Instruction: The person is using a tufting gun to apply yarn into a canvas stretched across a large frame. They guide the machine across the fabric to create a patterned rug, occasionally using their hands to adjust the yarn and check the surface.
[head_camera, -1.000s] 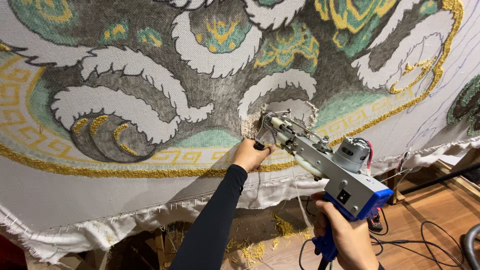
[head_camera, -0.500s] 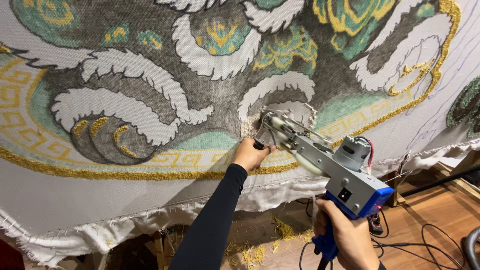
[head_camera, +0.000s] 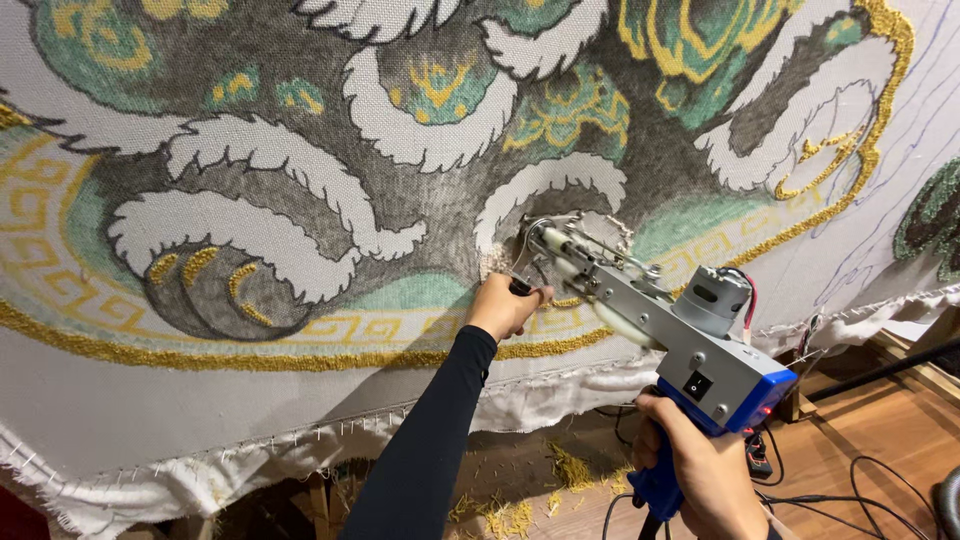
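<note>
Nothing much is shifting: right hand (head_camera: 695, 480) is still clamping the tufting gun (head_camera: 660, 335) handle, left hand (head_camera: 503, 305) fingers closing round its front grip against the stretched cloth (head_camera: 300, 230); a slip risks tearing cloth beside the gun's needle.

Wooden floor (head_camera: 870, 440), black cables (head_camera: 880, 470), yarn scraps (head_camera: 570, 465)

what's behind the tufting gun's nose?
The stretched patterned cloth, at a white swirl. The left hand grips the front handle there; the needle's exact contact spot is hidden.

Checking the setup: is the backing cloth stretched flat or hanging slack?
Stretched flat: the backing cloth shows no folds where the tufting gun meets it; only its frayed bottom edge droops.
</note>
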